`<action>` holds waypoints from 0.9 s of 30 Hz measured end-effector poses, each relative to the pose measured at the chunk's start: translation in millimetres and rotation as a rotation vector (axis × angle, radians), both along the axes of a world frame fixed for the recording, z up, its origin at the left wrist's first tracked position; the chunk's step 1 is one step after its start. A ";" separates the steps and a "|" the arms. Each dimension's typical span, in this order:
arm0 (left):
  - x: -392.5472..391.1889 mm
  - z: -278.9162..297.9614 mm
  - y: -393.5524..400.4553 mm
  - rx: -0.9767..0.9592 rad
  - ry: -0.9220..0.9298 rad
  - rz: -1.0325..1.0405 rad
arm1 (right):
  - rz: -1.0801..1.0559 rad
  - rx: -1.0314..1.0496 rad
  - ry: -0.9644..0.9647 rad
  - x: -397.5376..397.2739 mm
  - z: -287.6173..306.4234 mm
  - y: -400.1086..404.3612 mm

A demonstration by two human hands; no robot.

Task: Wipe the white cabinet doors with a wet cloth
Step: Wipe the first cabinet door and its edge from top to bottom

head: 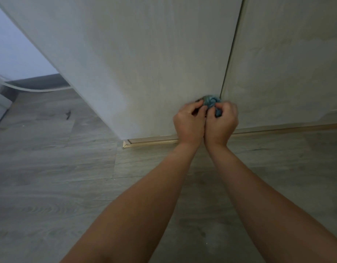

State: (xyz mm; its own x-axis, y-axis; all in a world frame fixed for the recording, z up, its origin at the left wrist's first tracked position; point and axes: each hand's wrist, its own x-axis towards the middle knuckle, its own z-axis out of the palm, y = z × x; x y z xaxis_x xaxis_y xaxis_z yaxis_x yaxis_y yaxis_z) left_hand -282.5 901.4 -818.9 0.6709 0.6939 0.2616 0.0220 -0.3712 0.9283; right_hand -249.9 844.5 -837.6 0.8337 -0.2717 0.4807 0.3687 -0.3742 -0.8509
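A small bunched blue cloth (211, 103) sits between my two hands, low in front of the white cabinet. My left hand (189, 123) and my right hand (221, 124) press together with their fingers closed on the cloth. The cloth is at the bottom of the left cabinet door (145, 63), close to the vertical gap that separates it from the right cabinet door (287, 73). Most of the cloth is hidden by my fingers. Faint streaks show on the right door.
A gold-coloured metal strip (150, 142) runs along the foot of the cabinet. Grey wood-look floor (59, 177) spreads below and to the left, with a small dark scrap (68, 114) on it. A white curved object (31, 89) lies at the far left.
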 end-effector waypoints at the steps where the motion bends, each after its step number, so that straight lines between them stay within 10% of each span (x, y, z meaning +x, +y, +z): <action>1: 0.3 -9.3 -1.4 -0.029 0.045 -0.001 | 0.014 -0.019 0.046 0.8 -7.0 -1.3; 5: -6.4 -57.8 -4.5 -0.267 0.237 0.000 | 0.099 -0.133 0.400 0.4 -49.6 -10.6; 11: -1.2 -32.0 -10.1 -0.106 0.154 0.008 | 0.030 -0.085 0.164 -0.6 -29.1 -11.9; 27: -81.8 -85.5 125.7 -0.575 0.226 0.270 | 0.268 0.079 0.857 -76.4 -70.1 140.0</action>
